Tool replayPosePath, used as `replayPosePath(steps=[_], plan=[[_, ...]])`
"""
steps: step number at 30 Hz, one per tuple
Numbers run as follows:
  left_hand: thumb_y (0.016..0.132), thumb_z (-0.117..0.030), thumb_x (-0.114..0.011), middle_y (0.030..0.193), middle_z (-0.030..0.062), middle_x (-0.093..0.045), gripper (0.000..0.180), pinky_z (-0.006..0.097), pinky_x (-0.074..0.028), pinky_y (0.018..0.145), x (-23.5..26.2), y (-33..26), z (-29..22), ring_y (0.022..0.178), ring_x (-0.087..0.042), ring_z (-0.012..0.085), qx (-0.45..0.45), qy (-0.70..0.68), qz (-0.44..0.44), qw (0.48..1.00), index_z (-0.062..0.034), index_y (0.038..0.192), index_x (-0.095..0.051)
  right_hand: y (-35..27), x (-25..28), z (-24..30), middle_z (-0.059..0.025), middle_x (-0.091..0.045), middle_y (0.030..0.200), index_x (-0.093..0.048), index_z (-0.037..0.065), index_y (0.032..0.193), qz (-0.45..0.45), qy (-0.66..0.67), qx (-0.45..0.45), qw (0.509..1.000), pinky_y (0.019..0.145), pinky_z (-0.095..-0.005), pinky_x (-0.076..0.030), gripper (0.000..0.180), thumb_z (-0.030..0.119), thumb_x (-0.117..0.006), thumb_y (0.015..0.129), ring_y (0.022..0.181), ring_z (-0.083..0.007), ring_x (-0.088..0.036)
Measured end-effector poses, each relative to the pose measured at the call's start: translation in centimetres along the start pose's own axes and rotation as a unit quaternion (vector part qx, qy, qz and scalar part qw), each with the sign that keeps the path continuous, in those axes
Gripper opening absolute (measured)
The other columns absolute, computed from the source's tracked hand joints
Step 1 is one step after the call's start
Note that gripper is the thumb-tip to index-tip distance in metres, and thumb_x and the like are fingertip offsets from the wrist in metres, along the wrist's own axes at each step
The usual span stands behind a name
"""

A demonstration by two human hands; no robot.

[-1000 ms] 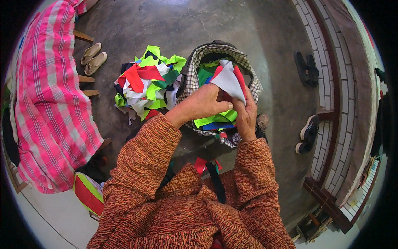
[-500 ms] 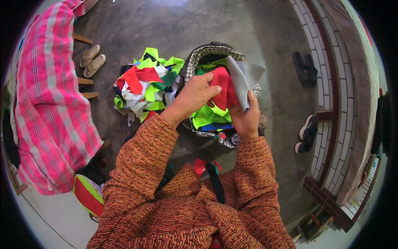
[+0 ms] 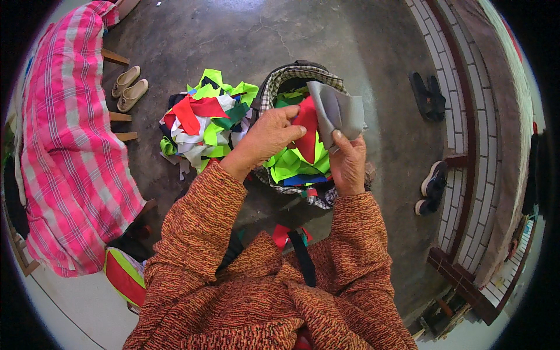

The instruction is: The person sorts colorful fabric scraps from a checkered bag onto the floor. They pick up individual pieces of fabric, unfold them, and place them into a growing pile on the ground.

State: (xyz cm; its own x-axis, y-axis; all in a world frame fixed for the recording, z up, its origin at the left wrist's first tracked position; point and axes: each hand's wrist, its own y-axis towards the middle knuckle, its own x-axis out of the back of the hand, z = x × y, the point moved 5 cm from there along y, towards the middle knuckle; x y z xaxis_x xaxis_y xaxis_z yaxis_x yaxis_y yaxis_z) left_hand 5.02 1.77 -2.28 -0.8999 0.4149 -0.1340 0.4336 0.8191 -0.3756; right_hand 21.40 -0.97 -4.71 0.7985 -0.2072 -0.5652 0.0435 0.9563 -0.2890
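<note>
My right hand [image 3: 350, 166] grips a grey piece of cloth [image 3: 343, 114] by its lower edge, thumb in front. Just left of it, my left hand [image 3: 269, 137] has thumb and finger closed at the edge of a red piece of cloth [image 3: 308, 137], which is partly behind the grey one. Both pieces are above a bag with a black-and-white checked lining [image 3: 273, 84]. Inside the bag lie bright yellow-green cloth scraps [image 3: 297, 165] along with dark green and blue ones.
A heap of mixed cloth scraps [image 3: 195, 137] lies on the grey floor left of the bag. Pale shoes [image 3: 133, 95] sit by a pink plaid-covered piece of furniture [image 3: 73, 146]. Dark slippers [image 3: 429, 96] and dark shoes [image 3: 433, 186] stand near the white brick-patterned wall [image 3: 466, 87].
The grey cloth has swung left and now folds over in my right hand, its thumb on top. More of the red cloth is covered, and it hangs narrower by my left hand.
</note>
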Motion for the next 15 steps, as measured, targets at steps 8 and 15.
replayPosePath(steps=[8,15], plan=[[0.088,-0.018,-0.059,0.092,0.0058,-0.065,0.032,0.025,-0.049,0.07,-0.6,-0.4,-0.8,0.08,-0.062,0.0107,-0.004,0.035,-0.042,0.998,0.0025,0.112,-0.058,-0.6,-0.4,-1.2,-0.0046,-0.06,0.109,-0.053,0.002,0.119,0.031,-0.145,-0.025,0.989,0.085,-0.0277,-0.047,0.044,0.01,-0.071,0.08,0.095,-0.0135,-0.058],[0.09,-0.013,-0.053,0.1,0.0069,-0.064,0.029,0.027,-0.049,0.08,0.5,0.4,1.4,0.087,-0.061,0.0122,-0.008,-0.14,-0.072,0.987,0.005,0.112,-0.058,-0.1,0.1,-1.3,-0.0089,-0.059,0.114,-0.05,0.001,0.12,-0.04,0.032,-0.087,0.995,0.089,-0.0356,-0.047,0.037,0.026,-0.054,0.093,0.102,-0.0205,-0.058]])
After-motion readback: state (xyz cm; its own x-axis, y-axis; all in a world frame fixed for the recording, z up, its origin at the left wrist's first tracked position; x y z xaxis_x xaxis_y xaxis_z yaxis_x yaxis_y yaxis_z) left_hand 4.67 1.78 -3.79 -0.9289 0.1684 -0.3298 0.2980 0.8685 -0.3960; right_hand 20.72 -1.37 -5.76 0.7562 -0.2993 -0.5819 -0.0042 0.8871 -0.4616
